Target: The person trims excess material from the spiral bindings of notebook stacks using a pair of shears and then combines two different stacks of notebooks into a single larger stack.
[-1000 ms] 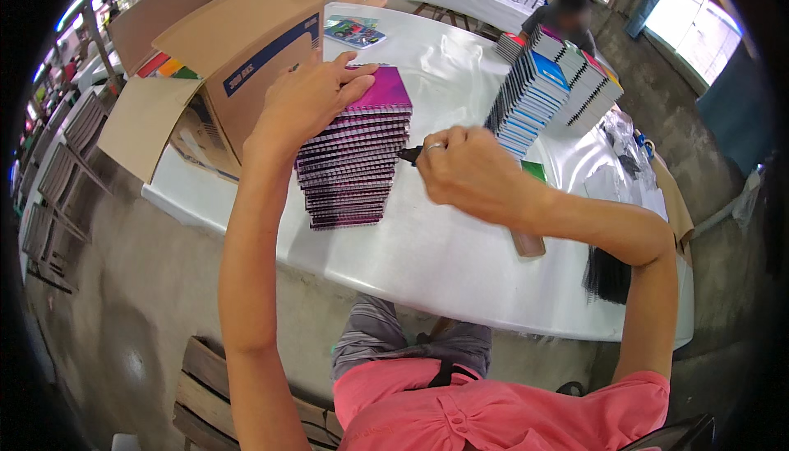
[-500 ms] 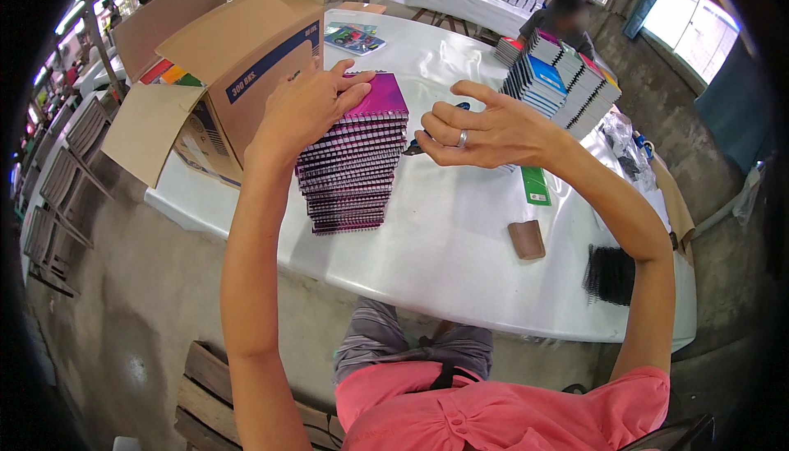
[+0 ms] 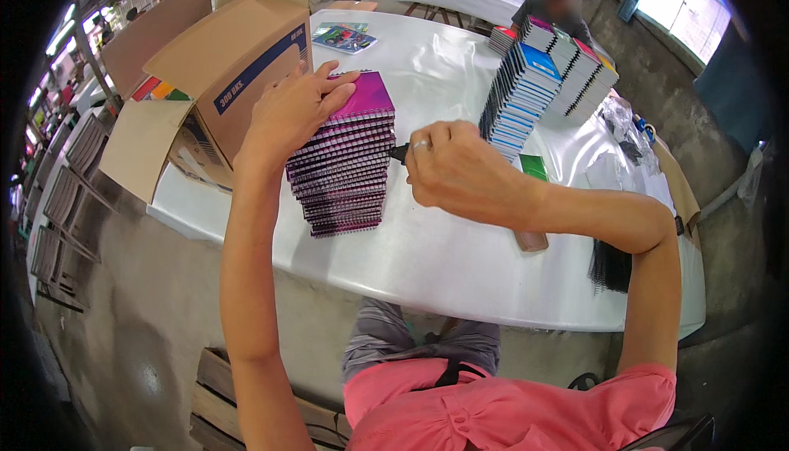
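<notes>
A tall stack of purple spiral-bound notebooks [image 3: 341, 175] stands on the white table, its coil edges facing me. My left hand [image 3: 292, 110] rests on the top notebook's left side, fingers stretched out and apart. Just right of the stack, my right hand [image 3: 448, 163] is closed around a small hand tool [image 3: 399, 152]. Only the tool's dark, pointed end shows, close to the coils near the stack's right edge; the rest is hidden in my fist.
An open cardboard box [image 3: 246, 81] stands at the left. Blue notebooks [image 3: 522, 93] are piled at the back right, beside more stacks. A brown block [image 3: 532, 241] and black coils [image 3: 610, 266] lie nearer. Behind the stacks is another person [image 3: 555, 7].
My right hand has turned over and closed, bringing the tool's dark end against or near the stack's right side. My left hand stays on top of the stack.
</notes>
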The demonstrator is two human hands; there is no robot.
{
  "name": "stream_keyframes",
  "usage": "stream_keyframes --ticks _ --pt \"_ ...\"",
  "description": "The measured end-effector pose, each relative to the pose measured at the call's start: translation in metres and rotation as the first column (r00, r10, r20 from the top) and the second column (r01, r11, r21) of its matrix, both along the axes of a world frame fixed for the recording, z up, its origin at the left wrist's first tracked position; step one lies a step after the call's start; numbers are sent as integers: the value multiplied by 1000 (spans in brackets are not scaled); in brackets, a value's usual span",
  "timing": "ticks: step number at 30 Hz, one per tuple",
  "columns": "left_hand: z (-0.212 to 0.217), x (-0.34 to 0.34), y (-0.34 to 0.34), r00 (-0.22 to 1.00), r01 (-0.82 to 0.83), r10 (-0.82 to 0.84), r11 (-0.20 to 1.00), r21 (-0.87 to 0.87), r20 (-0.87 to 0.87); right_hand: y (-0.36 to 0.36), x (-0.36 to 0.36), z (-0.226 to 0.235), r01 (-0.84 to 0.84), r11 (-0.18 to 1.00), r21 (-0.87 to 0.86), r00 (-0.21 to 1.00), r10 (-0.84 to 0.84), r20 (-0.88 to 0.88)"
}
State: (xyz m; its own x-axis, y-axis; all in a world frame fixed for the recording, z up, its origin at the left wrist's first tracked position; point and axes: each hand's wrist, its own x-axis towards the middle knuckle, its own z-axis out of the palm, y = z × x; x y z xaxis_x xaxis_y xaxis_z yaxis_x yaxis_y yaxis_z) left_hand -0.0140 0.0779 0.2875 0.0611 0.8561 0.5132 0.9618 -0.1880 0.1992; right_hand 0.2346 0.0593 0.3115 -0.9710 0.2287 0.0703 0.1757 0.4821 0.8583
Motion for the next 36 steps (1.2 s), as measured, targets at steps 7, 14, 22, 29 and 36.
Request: stream_keyframes --ticks 7,14,22,29,36 --pt "1 6 4 1000 -16 17 998 -61 22 70 24 37 -547 837 16 837 547 -22" --pt "1 2 3 1000 23 -23 1000 -15 6 83 21 36 -626 769 127 780 613 129" --pt "7 6 0 998 1 4 996 -88 60 81 25 38 -635 763 123 772 621 135" --pt "18 15 -13 970 -78 122 976 204 -212 84 27 39 -615 781 109 788 606 109" --pt "-12 59 -53 953 -11 112 941 339 -280 85 38 38 -609 787 100 792 610 26"
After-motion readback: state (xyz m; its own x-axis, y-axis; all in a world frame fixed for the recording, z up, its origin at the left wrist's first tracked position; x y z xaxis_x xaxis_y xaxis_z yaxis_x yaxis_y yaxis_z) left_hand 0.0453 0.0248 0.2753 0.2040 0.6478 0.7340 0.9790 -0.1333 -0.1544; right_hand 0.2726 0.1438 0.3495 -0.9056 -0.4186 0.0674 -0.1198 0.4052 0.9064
